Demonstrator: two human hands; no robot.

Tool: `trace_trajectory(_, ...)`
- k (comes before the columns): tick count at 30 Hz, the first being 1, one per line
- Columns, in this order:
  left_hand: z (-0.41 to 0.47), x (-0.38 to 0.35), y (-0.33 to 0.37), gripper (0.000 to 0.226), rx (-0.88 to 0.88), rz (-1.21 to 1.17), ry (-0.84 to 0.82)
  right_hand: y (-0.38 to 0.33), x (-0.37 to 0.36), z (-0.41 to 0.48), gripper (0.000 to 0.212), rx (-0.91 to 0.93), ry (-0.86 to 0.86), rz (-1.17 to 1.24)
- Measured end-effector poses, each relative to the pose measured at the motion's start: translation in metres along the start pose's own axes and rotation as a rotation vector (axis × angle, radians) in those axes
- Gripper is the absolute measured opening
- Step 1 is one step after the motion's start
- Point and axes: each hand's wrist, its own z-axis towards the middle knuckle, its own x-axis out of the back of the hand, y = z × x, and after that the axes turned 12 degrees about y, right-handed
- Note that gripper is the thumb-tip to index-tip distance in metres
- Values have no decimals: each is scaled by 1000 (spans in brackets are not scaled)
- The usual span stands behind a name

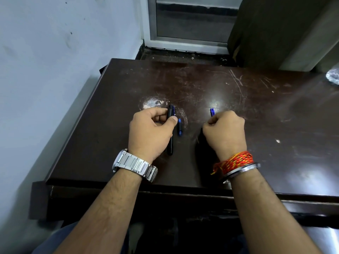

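Note:
My left hand (149,132) grips a black pen (170,145) between thumb and curled fingers; the pen lies along the dark brown table (102,143), its ends sticking out past the hand. Just right of the thumb a small blue pen part (179,126) lies on the table. My right hand (226,133) is curled into a fist, and blue pen tips (212,112) stick out above its fingers; the rest of them is hidden in the hand.
A pale wall runs along the table's left side. Behind the table are a window frame (183,41) and a dark curtain (275,30). A clear crumpled object (333,76) sits at the table's far right edge. The near table edge (165,191) is above my legs.

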Motion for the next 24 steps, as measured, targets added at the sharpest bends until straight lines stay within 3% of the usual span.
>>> trace_trajectory(13, -2, -3, -2, 14, -6, 12, 5, -3, 2, -1, 12, -19, 8, 4)
trace_trajectory(18, -1, -4, -2, 15, -3, 6, 3, -3, 4, -4, 18, -40, 17, -99)
trace_trajectory(24, -1, -4, -2, 16, -11, 21, 6, -3, 4, -3, 12, -17, 18, -23)
